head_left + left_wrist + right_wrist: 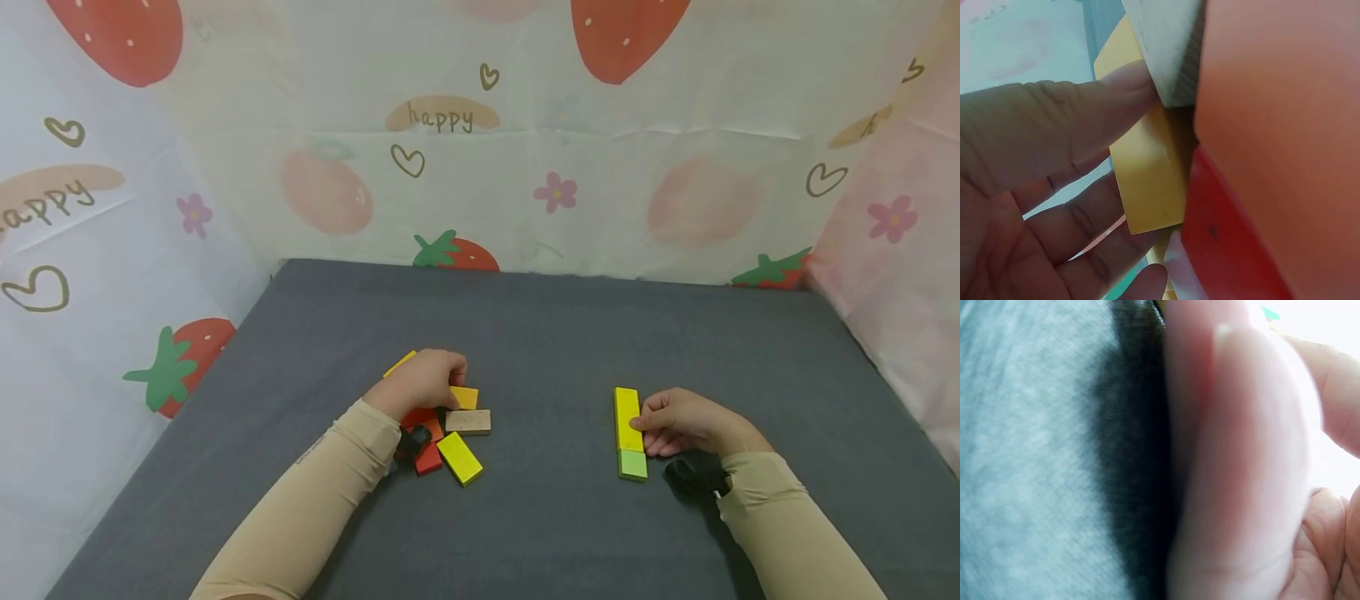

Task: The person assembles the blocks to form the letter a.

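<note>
My left hand (423,379) pinches an orange-yellow block (465,397) in the loose pile on the left. In the left wrist view, the thumb lies on that block (1147,187) with the fingers behind it. Close by are a plain wood block (468,422), a bright yellow block (460,458) and red blocks (429,458); the hand and wrist hide part of the pile. On the right, a yellow block (626,412) lies end to end with a light green block (632,464). My right hand (690,422) touches the yellow one's right edge, its fingers loosely bent.
A dark grey cloth (547,350) covers the table. Patterned white sheeting (600,200) stands along the back and both sides. Another yellow block (400,363) shows behind my left hand. Each wrist wears a small black camera.
</note>
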`<state>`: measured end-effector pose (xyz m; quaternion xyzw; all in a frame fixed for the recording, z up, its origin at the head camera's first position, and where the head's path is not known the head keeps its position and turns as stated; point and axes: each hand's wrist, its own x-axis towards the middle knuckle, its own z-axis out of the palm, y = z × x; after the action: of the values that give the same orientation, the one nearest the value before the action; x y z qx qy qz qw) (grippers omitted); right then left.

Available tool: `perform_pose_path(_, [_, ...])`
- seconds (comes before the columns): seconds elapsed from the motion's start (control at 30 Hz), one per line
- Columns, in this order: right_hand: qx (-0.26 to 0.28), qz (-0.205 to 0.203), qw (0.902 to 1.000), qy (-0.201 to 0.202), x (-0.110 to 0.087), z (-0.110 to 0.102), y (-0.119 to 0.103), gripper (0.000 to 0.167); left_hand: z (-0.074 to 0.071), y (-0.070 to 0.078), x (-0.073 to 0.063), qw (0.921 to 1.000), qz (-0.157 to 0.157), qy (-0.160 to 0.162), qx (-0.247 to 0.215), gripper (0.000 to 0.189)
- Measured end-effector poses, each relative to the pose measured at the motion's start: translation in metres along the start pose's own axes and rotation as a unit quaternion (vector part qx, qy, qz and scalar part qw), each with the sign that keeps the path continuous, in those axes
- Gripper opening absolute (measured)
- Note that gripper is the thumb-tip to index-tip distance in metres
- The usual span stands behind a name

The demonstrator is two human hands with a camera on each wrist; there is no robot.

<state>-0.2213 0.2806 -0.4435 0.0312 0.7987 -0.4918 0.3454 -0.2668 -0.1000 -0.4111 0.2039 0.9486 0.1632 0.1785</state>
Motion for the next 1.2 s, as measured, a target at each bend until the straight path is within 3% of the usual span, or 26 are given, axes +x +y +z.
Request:
perform_pose_path(0.2, [0.002, 0.003, 1.0000, -0.002, 0.001, 0.000, 0.000, 0.022, 0.001, -0.003, 0.000, 0.9999, 0.004, -0.002, -0.009, 0.024])
perform_pose_path(0.37, [0.003, 0.007, 1.0000, 0.000, 0.001, 0.001, 0.000, 0.022, -0.001, -0.009, -0.001, 0.9997, 0.009, 0.000, -0.025, 0.012])
perform_pose_path(0.6, [0.004, 0.000, 1.0000, -0.001, 0.000, 0.000, 0.000, 0.022, -0.004, -0.007, -0.001, 0.9992, -0.011, -0.002, -0.039, 0.008])
perform_pose_path(0.87, [0.006, -0.007, 0.9999, -0.008, 0.000, -0.001, 0.001, 0.023, -0.012, 0.009, 0.005, 0.9983, -0.016, 0.018, -0.053, 0.008])
perform_pose_path(1.03, [0.007, -0.021, 0.9996, -0.016, -0.001, -0.002, 0.003, 0.023, -0.013, 0.022, 0.014, 0.9986, 0.004, 0.025, -0.047, 0.008])
perform_pose_path(1.2, [0.008, -0.023, 0.9995, -0.019, -0.001, -0.002, 0.003, 0.022, -0.011, 0.041, 0.024, 0.9983, 0.043, 0.017, -0.036, 0.007])
